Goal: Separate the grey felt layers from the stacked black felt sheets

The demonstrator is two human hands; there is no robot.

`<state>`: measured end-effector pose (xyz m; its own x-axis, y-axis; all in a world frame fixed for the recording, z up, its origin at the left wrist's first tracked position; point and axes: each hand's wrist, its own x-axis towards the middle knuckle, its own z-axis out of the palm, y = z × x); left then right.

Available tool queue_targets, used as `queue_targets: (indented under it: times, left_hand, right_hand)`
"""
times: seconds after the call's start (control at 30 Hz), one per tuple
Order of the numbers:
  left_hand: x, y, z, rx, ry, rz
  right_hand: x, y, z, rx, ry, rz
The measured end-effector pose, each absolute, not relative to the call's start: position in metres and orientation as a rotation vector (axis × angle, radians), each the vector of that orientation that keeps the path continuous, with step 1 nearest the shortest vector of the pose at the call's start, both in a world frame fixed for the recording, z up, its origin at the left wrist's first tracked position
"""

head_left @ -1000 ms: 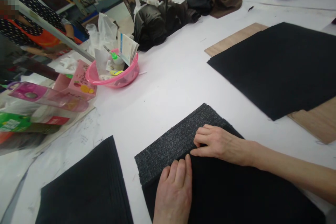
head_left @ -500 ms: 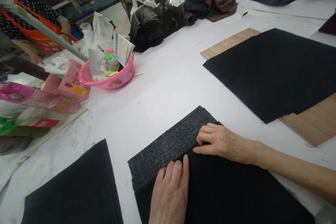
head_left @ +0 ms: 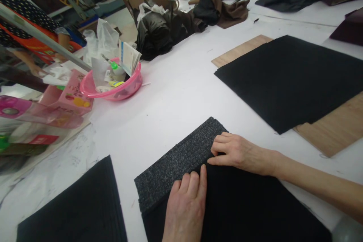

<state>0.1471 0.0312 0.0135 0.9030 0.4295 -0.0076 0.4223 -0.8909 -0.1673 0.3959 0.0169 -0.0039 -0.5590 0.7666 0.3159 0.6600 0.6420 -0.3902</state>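
A black fabric piece point(head_left: 249, 204) lies before me, with a speckled dark grey strip point(head_left: 176, 159) along its far side. On the seam between the two rests my left hand point(head_left: 187, 200), fingers laid on the cloth and the one nearest my right hand stretched out. My right hand point(head_left: 235, 151) is curled at the upper right of that seam, thumb and fingers closed on the black fabric edge. Only a small gap separates the hands. Their fingertips partly hide the edge.
A black fabric stack point(head_left: 73, 204) lies at left. Black sheets point(head_left: 292, 79) on wooden boards point(head_left: 334, 132) sit at right. A pink basin point(head_left: 121, 92) holds small items beside a pink box point(head_left: 76, 94). Dark bundled material point(head_left: 155, 30) lies farther back; another person point(head_left: 62, 39) stands at upper left.
The view has shifted slightly, moving most things a little left. My left hand has slid slightly right along the seam, closer to my right hand, which keeps its grip.
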Motion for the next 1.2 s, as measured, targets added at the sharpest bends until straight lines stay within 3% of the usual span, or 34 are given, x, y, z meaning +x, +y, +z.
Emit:
queue_targets:
  times: [1.2]
  left_hand:
    - [0.177,0.036,0.009,-2.866,-0.605,0.044]
  right_hand:
    - [0.432,0.013,-0.001,-1.198,-2.398,0.215]
